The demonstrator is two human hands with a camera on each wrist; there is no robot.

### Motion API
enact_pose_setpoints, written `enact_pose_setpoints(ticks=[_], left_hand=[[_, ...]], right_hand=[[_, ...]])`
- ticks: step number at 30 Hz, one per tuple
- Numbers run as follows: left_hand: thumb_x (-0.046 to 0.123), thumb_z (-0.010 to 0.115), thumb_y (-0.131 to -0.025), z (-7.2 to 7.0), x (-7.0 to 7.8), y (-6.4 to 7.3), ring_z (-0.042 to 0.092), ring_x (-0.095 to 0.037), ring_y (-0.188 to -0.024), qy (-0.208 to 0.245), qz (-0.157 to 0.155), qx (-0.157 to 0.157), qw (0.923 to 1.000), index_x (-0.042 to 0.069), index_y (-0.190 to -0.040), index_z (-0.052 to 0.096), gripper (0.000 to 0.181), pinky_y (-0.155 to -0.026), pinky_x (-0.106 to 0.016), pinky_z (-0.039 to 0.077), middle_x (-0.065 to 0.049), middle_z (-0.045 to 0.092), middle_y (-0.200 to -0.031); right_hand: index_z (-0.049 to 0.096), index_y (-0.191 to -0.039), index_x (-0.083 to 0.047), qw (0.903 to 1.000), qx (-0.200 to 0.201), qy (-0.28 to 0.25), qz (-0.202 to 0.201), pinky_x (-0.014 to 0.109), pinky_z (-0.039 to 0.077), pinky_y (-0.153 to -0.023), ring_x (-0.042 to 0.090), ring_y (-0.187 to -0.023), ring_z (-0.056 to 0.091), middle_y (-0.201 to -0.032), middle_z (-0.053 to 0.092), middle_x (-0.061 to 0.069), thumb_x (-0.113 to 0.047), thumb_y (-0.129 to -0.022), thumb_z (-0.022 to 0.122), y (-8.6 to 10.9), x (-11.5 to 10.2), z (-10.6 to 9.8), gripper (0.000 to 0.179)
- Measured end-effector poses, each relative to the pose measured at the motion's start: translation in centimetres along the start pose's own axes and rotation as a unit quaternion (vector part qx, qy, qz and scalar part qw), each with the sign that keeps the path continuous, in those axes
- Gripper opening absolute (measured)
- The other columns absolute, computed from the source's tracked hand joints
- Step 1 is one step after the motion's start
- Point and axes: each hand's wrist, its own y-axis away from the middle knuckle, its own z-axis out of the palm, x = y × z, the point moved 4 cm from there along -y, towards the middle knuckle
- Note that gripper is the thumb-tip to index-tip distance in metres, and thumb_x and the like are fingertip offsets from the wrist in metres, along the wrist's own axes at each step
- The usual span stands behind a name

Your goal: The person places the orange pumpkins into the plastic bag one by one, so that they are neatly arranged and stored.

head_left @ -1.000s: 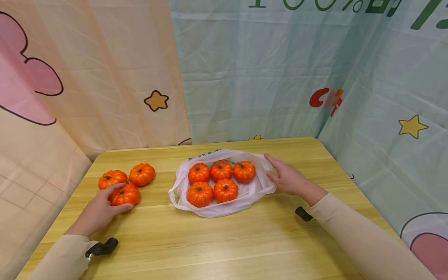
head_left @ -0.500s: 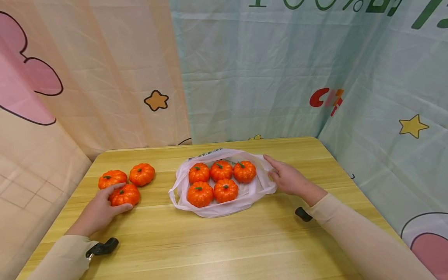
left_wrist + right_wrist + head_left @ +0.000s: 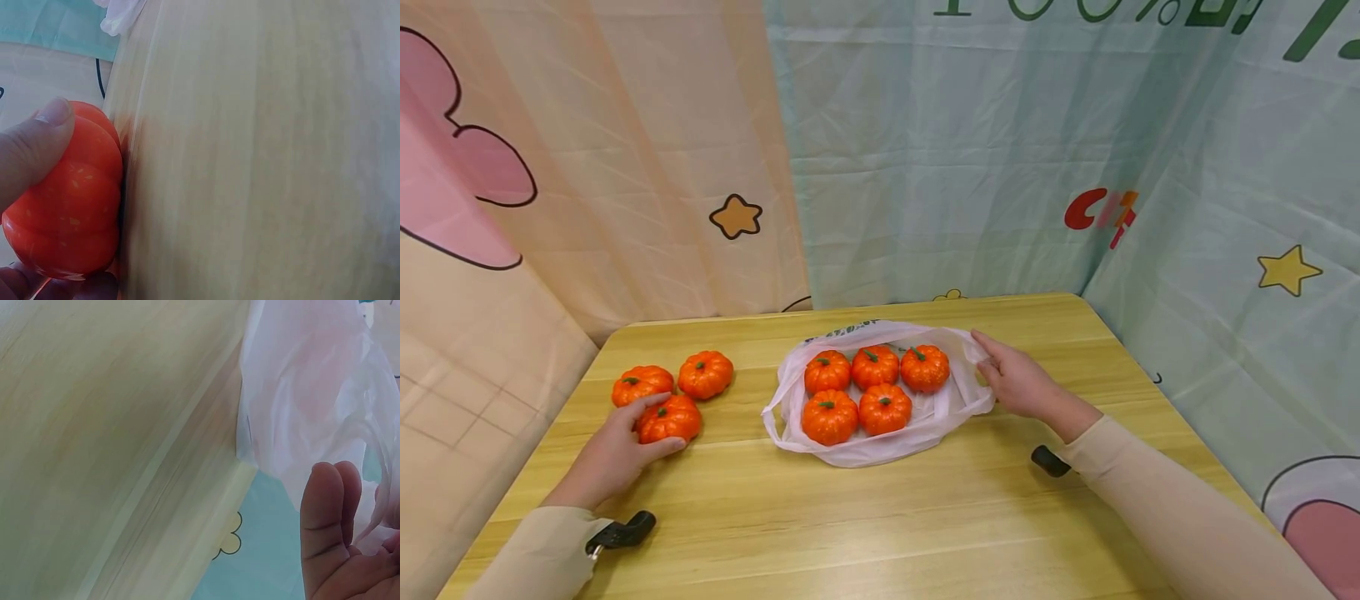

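My left hand [image 3: 613, 450] grips a small orange pumpkin [image 3: 670, 419] at the left of the table, thumb on its near side and fingers at the far side. The left wrist view shows the same pumpkin [image 3: 69, 200] resting against the tabletop, with the thumb [image 3: 44, 140] on it. A white plastic bag [image 3: 925, 429] lies spread with its mouth up in the middle, several small pumpkins [image 3: 883, 408] inside it. At its right edge my right hand [image 3: 1018, 379] holds the bag's rim. Two fingers [image 3: 325, 519] stay straight beside the bag handle; the thumb is partly cut off there.
Two more small pumpkins [image 3: 705, 373] sit just behind the held one, at the table's left. The wooden table [image 3: 880, 525] ends at printed curtains [image 3: 925, 167] behind and on both sides.
Almost nothing differs. The right hand's fingers have shifted very slightly at the bag's edge; the left hand and its pumpkin stay in place.
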Motion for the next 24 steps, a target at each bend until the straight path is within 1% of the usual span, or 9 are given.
enact_pose_setpoints(ticks=[2, 4, 5, 10, 14, 17, 18, 21, 24], left_hand=[[0.045, 0.082, -0.091, 0.1, 0.1, 0.0, 0.042, -0.058, -0.136, 0.001, 0.002, 0.000, 1.0000, 0.002, -0.158, 0.039, 0.091, -0.108, -0.076, 0.035, -0.041, 0.038, -0.154], [0.045, 0.082, -0.090, 0.1, 0.1, -0.1, 0.042, -0.058, -0.136, 0.001, 0.004, 0.001, 1.0000, 0.002, -0.158, 0.040, 0.091, -0.108, -0.076, 0.035, -0.041, 0.039, -0.154], [0.045, 0.082, -0.090, 0.2, 0.1, -0.1, 0.042, -0.058, -0.136, -0.001, 0.006, 0.001, 1.0000, 0.002, -0.158, 0.040, 0.091, -0.108, -0.076, 0.035, -0.040, 0.039, -0.154], [0.045, 0.083, -0.090, 0.3, 0.1, -0.2, 0.043, -0.056, -0.135, -0.011, 0.019, 0.011, 0.9997, 0.001, -0.157, 0.042, 0.090, -0.106, -0.074, 0.037, -0.039, 0.041, -0.154], [0.046, 0.083, -0.090, 0.1, 0.2, 0.1, 0.047, -0.054, -0.129, -0.016, 0.026, 0.035, 0.9989, 0.002, -0.157, 0.044, 0.089, -0.099, -0.070, 0.042, -0.039, 0.042, -0.154], [0.045, 0.082, -0.091, -0.5, 0.6, 0.4, 0.049, -0.053, -0.125, -0.016, 0.032, 0.056, 0.9978, 0.004, -0.158, 0.044, 0.087, -0.093, -0.065, 0.046, -0.038, 0.042, -0.154], [0.044, 0.082, -0.091, -0.8, 0.8, 0.4, 0.049, -0.054, -0.125, -0.014, 0.036, 0.064, 0.9972, 0.004, -0.158, 0.044, 0.086, -0.092, -0.065, 0.047, -0.037, 0.042, -0.155], [0.040, 0.082, -0.092, -1.4, 1.9, 0.4, 0.047, -0.056, -0.130, -0.008, 0.056, 0.075, 0.9955, 0.005, -0.159, 0.044, 0.085, -0.095, -0.070, 0.046, -0.036, 0.042, -0.156], [0.036, 0.084, -0.091, -1.7, 3.7, 0.2, 0.043, -0.059, -0.134, 0.004, 0.078, 0.077, 0.9940, 0.007, -0.160, 0.043, 0.085, -0.100, -0.078, 0.041, -0.035, 0.042, -0.156]], right_hand=[[0.026, -0.166, -0.001, 0.9999, -0.001, -0.009, 0.006, 0.035, 0.051, -0.076, 0.021, -0.075, 0.052, -0.116, 0.065, 0.024, -0.014, -0.112, 0.045, 0.0, 0.1, 0.0, 0.059], [0.025, -0.166, -0.003, 0.9996, -0.003, -0.023, 0.014, 0.031, 0.049, -0.066, 0.019, -0.063, 0.045, -0.098, 0.061, 0.017, -0.014, -0.112, 0.045, 0.0, 0.2, -0.1, 0.059], [0.025, -0.166, -0.003, 0.9995, -0.005, -0.026, 0.016, 0.029, 0.048, -0.063, 0.018, -0.062, 0.044, -0.092, 0.058, 0.015, -0.014, -0.112, 0.045, 0.0, 0.2, -0.1, 0.059], [0.024, -0.167, -0.007, 0.9992, -0.002, -0.037, 0.015, 0.027, 0.046, -0.055, 0.017, -0.056, 0.044, -0.083, 0.054, 0.009, -0.014, -0.112, 0.046, 0.2, 0.2, -0.2, 0.060], [0.024, -0.168, -0.012, 0.9984, -0.001, -0.056, 0.011, 0.030, 0.051, -0.054, 0.018, -0.052, 0.047, -0.078, 0.055, 0.009, -0.014, -0.112, 0.047, 0.3, 0.0, -0.2, 0.061], [0.027, -0.168, -0.013, 0.9978, -0.002, -0.067, 0.006, 0.031, 0.052, -0.053, 0.017, -0.050, 0.047, -0.085, 0.058, 0.013, -0.012, -0.112, 0.046, 0.4, -0.3, -0.2, 0.059], [0.029, -0.167, -0.013, 0.9976, -0.002, -0.069, 0.005, 0.031, 0.052, -0.053, 0.017, -0.050, 0.046, -0.090, 0.060, 0.015, -0.012, -0.112, 0.046, 0.4, -0.4, -0.2, 0.058], [0.033, -0.166, -0.011, 0.9979, 0.000, -0.065, 0.005, 0.029, 0.049, -0.052, 0.016, -0.050, 0.044, -0.094, 0.059, 0.018, -0.011, -0.112, 0.044, 0.4, -0.6, -0.2, 0.055], [0.033, -0.165, -0.007, 0.9981, 0.002, -0.062, 0.010, 0.028, 0.048, -0.052, 0.016, -0.051, 0.042, -0.088, 0.055, 0.015, -0.010, -0.112, 0.043, 0.5, -0.6, -0.3, 0.054]])
